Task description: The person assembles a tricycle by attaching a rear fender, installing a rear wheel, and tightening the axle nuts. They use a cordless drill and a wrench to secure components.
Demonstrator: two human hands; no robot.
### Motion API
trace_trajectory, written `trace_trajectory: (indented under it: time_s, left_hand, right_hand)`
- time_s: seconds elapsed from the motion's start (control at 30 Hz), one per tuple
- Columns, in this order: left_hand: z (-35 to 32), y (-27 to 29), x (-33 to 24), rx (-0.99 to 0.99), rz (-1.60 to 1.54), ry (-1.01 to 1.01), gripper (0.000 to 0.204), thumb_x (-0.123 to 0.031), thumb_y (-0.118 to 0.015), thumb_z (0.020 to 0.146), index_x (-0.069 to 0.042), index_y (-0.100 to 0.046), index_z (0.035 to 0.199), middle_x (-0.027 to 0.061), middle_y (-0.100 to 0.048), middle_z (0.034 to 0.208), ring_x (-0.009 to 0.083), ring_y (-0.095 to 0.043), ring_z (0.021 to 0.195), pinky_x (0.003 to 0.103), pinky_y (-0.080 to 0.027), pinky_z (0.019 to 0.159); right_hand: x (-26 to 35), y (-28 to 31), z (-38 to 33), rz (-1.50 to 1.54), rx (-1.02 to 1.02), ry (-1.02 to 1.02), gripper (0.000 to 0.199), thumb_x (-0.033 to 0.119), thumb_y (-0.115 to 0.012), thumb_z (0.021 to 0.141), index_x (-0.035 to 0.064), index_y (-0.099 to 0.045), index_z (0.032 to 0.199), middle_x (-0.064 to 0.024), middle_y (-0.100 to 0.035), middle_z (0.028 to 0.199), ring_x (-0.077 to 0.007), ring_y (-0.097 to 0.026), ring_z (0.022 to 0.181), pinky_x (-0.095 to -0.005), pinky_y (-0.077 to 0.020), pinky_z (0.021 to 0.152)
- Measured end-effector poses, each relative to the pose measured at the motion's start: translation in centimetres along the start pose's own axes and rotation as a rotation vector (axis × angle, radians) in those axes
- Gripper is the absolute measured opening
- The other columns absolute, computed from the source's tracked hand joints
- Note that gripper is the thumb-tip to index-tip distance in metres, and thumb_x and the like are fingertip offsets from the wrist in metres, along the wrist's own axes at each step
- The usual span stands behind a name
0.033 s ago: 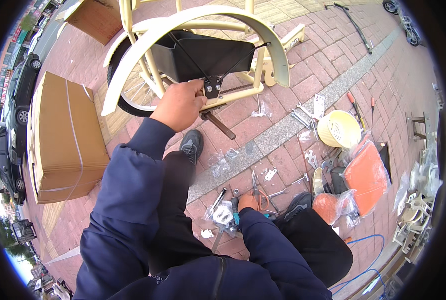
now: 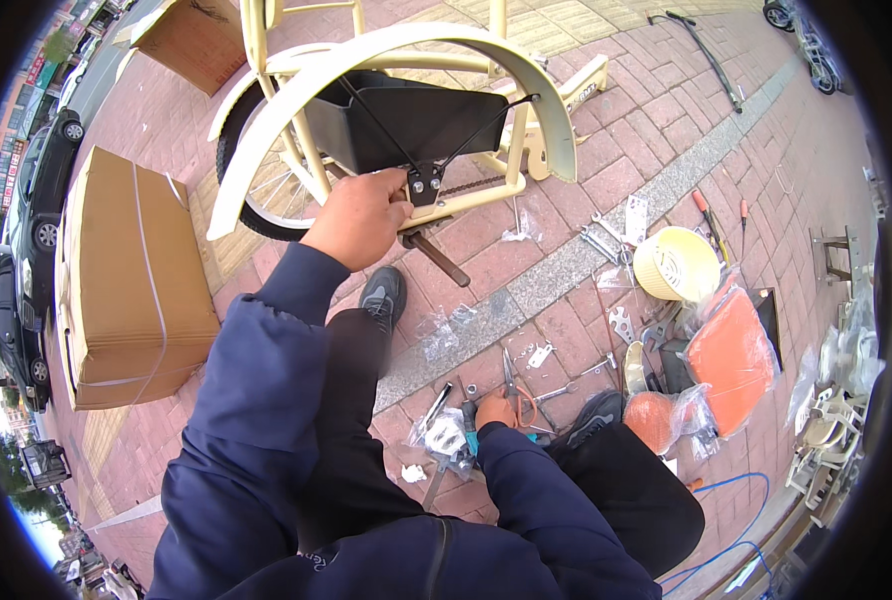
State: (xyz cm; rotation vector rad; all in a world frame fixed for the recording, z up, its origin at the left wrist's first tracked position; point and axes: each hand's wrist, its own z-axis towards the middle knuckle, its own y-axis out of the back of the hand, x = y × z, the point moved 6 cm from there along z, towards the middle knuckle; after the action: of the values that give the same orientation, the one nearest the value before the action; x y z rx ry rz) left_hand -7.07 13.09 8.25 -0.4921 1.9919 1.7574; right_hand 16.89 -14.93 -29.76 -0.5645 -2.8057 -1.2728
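Note:
A cream bicycle frame [image 2: 476,196] stands in front of me, with a wide cream mudguard [image 2: 406,40] arching over a black panel [image 2: 426,125]. My left hand [image 2: 358,222] is closed on the frame, right beside a black bracket [image 2: 424,186] with two bolts. Its fingertips are partly hidden behind the tube. Below it, a brown crank arm [image 2: 441,262] sticks out. Low at my feet, my right hand [image 2: 496,410] is curled over a teal-and-black tool [image 2: 471,438], mostly covered by hand and sleeve. Orange-handled scissors [image 2: 526,402] lie against that hand.
A big cardboard box [image 2: 131,290] stands left. On the brick paving are wrenches [image 2: 601,240], a cream basket [image 2: 676,263], an orange wrapped saddle-like part [image 2: 731,345], screwdrivers [image 2: 744,212] and plastic bags [image 2: 446,325]. A blue hose [image 2: 736,540] runs at lower right.

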Motion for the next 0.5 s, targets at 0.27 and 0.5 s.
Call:
trace_trajectory:
  time_s: [0.27,0.5]
  left_hand:
    - [0.1,-0.6,0.3,-0.063,0.001,0.042,0.021,-0.017,-0.067,0.086,0.003,-0.060,0.087,0.0211,-0.063,0.073,0.0398,-0.062,0.070,0.046,-0.048,0.065]
    - [0.3,-0.9,0.5,-0.139,-0.018,0.008,0.021,-0.017,-0.067,0.084,0.003,-0.062,0.086,0.0233,-0.065,0.076,0.0427,-0.064,0.076,0.047,-0.049,0.068]
  right_hand:
    - [-0.8,0.6,0.6,0.044,0.081,-0.068,0.033,0.027,-0.064,0.087,0.0044,-0.067,0.110,-0.0218,-0.072,0.107,-0.0378,-0.070,0.099,-0.0458,-0.0558,0.088]
    - [0.6,2.7,1.0,0.156,0.009,0.085,0.031,0.032,-0.061,0.087,0.0037,-0.073,0.095,-0.0225,-0.072,0.099,-0.0397,-0.071,0.094,-0.0481,-0.0566,0.084]
